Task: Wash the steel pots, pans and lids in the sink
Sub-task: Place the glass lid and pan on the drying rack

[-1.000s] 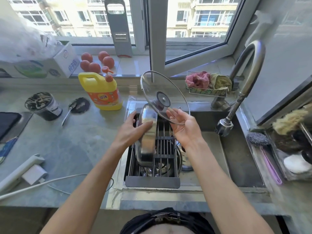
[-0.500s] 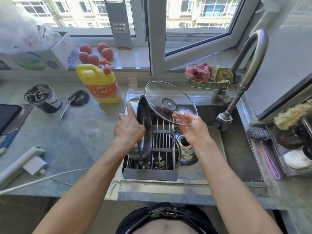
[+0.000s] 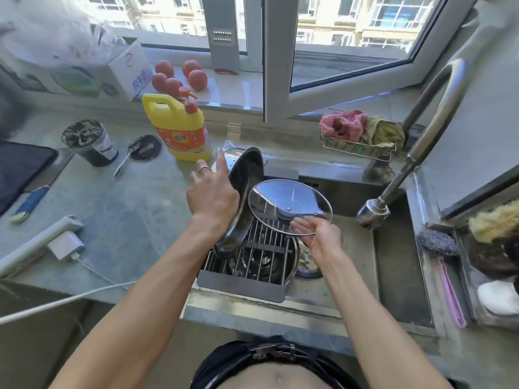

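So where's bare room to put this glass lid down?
Bare counter between the detergent bottle and the charger; bare sink floor under the faucet head. The rack is crowded with the steel pan.

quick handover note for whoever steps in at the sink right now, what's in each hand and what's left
Left hand holds a steel pan tilted on edge on the drying rack over the sink.
Right hand holds the glass lid by its near rim, above the rack.
More steel pots sit under the rack.
The faucet shows no water; the dish soap stands on the counter.
Done: nothing visibly washed. Left: pan, lid, pots.
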Demonstrator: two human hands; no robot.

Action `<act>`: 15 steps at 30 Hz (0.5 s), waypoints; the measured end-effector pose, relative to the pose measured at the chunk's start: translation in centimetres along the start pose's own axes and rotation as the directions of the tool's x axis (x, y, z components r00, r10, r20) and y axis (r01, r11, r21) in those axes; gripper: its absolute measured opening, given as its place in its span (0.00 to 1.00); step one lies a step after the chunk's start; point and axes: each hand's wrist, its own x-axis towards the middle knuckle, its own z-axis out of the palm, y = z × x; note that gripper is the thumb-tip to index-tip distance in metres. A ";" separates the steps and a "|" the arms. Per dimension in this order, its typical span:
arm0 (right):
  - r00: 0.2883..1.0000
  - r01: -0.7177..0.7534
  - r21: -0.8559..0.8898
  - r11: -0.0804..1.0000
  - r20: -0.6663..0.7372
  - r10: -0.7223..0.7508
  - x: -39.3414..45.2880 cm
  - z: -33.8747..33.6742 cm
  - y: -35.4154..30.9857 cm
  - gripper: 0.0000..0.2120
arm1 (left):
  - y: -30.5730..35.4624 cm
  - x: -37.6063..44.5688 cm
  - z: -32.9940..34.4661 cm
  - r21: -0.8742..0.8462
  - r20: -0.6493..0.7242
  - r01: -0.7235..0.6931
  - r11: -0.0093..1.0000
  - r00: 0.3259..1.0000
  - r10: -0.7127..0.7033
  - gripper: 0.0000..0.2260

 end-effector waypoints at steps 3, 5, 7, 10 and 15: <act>0.995 0.070 -0.216 0.974 -0.057 -0.084 0.8 0.1 0.6 0.06 | 0.5 -0.3 0.5 0.013 0.011 0.026 1.000 1.000 -0.026 0.38; 0.989 0.112 -0.353 0.929 -0.048 -0.137 1.4 0.6 0.9 0.07 | 0.6 -0.7 1.0 -0.002 0.021 0.042 0.999 0.999 -0.042 0.37; 0.983 0.152 -0.462 0.874 -0.017 -0.180 1.8 1.3 1.1 0.08 | 0.4 -1.3 1.4 -0.014 0.021 0.051 0.999 0.998 -0.051 0.37; 0.968 0.239 -0.570 0.786 0.074 -0.241 2.3 2.7 1.1 0.08 | 0.2 -2.0 1.9 -0.006 0.010 0.060 0.998 0.998 -0.060 0.37; 0.941 0.338 -0.630 0.699 0.245 -0.234 2.7 5.2 1.4 0.07 | 0.2 -2.7 1.8 0.013 -0.030 -0.010 1.000 1.000 0.010 0.37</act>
